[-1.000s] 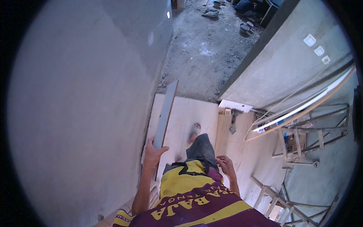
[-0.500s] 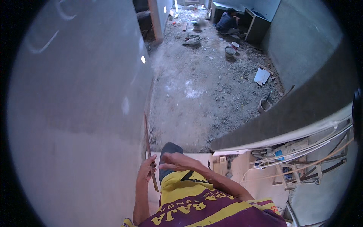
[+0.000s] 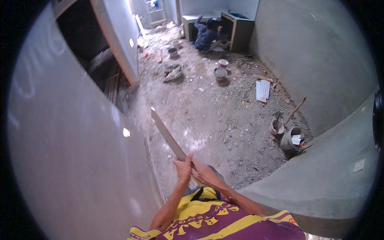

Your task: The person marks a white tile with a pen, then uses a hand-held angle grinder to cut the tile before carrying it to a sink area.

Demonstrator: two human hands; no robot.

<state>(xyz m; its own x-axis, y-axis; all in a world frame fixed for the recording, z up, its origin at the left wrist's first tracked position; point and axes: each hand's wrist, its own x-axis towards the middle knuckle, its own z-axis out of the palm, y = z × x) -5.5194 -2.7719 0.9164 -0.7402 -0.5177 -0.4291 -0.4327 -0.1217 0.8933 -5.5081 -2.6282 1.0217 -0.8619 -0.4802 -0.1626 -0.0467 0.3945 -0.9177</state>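
Note:
A long, flat wooden strip (image 3: 169,137) slants up and away to the left in front of my body. My left hand (image 3: 183,169) grips it toward its near end, with the thumb laid along the strip. Just to the right, my right hand (image 3: 203,173) is closed around the same near part, its fingers partly hidden by the strip and the left hand. The strip's far end points over the rough floor, touching nothing.
Grey plastered walls (image 3: 80,160) rise on both sides, with a dark doorway (image 3: 86,48) at left. Rubble covers the floor (image 3: 224,132). Buckets (image 3: 293,139), white tile pieces (image 3: 262,91) and a filled basin (image 3: 173,73) stand about. A person (image 3: 206,35) crouches by a counter at the back.
I have moved forward past the wall corner into the room. The strip has swung up in front of me, and my right hand has joined the left on it. The person's arm has risen.

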